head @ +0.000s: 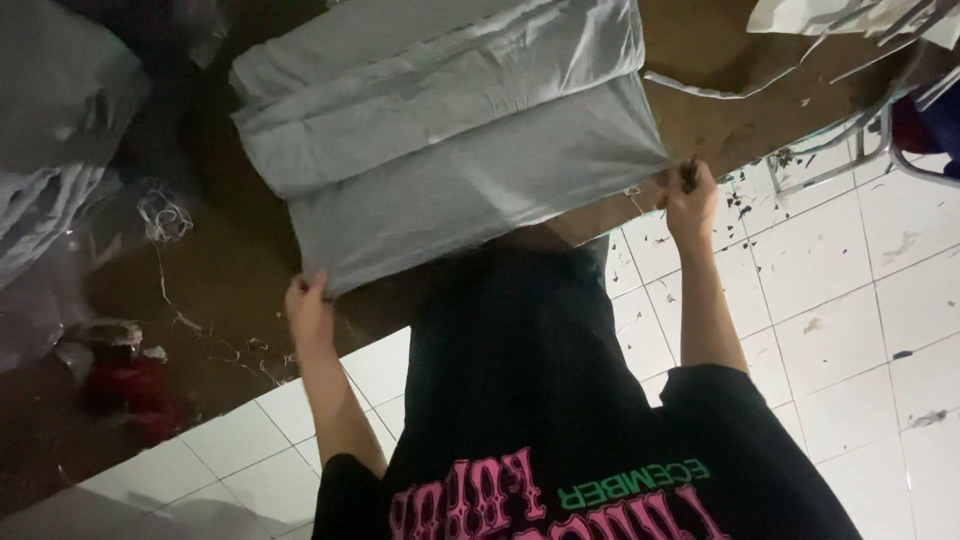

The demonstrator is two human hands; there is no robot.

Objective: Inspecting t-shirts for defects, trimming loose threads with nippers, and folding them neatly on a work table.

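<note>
Between left hand [308, 308] and right hand [690, 195] stretches grey cloth [450, 140].

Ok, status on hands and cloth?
Left hand and right hand each pinch a corner of the folded grey cloth. Cloth on brown table. Nothing blocking.
</note>
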